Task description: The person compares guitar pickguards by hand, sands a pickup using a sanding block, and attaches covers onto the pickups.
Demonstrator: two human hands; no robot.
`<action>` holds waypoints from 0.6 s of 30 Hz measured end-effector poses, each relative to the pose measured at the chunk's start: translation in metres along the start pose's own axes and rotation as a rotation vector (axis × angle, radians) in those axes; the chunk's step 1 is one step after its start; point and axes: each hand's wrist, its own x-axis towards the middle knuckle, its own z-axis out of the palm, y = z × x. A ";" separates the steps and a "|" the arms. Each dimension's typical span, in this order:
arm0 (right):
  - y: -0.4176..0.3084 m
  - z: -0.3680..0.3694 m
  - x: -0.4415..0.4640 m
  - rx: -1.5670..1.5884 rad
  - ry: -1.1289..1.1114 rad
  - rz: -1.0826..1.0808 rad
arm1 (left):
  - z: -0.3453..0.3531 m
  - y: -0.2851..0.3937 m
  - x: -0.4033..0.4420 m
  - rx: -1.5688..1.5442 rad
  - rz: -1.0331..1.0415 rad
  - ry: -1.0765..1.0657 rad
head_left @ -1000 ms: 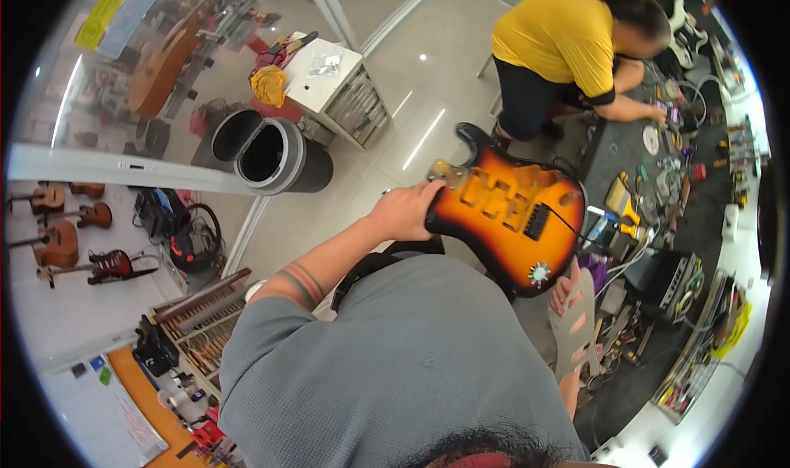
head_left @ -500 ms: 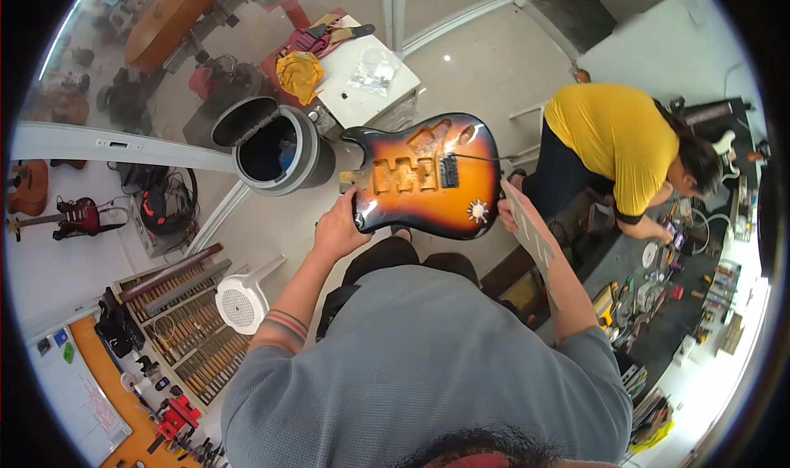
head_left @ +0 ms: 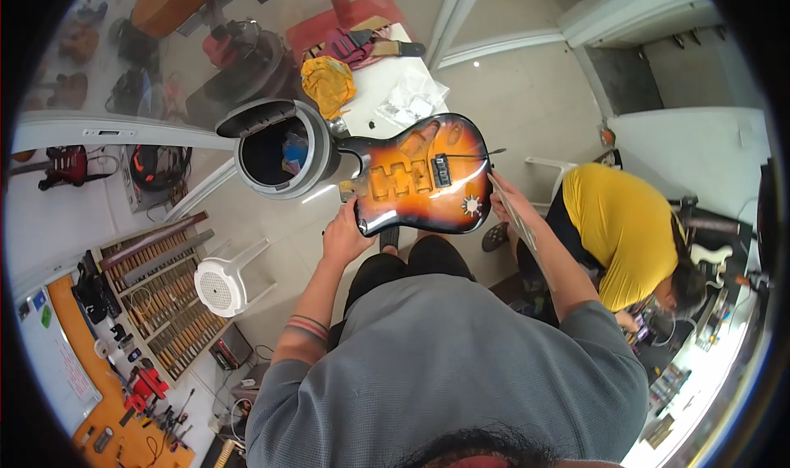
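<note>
A sunburst electric guitar body (head_left: 411, 190) with carved-out cavities, a black bridge and a sun-shaped sticker is held in front of me. My left hand (head_left: 344, 234) is closed on its left end, beside the neck pocket. At the right edge of the body, my right hand (head_left: 508, 201) holds a pale flat plate with cut-outs (head_left: 522, 229), seen nearly edge-on along the forearm. The right fingers also seem to touch the body's edge. A thin dark rod or cable sticks out past the body's right side.
An open grey bin (head_left: 317, 151) stands beyond the body at the left, near a white table (head_left: 374, 98) with a yellow cloth. A white stool (head_left: 220, 289) and a tool rack (head_left: 169, 303) are at the left. A person in yellow (head_left: 617, 225) bends over a bench at the right.
The view has turned away from the right-hand bench towards the bin and white table. Both hands have carried the guitar body and plate along. The body now lies more level across the view.
</note>
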 end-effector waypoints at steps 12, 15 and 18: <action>-0.081 -0.037 0.073 -0.051 -0.152 0.100 | 0.007 0.023 0.055 -0.002 -0.085 0.086; -0.102 -0.036 0.096 -0.113 -0.157 0.112 | 0.007 0.023 0.068 -0.008 -0.150 0.081; -0.125 -0.033 0.116 -0.169 -0.168 0.131 | 0.007 0.020 0.080 -0.003 -0.147 0.136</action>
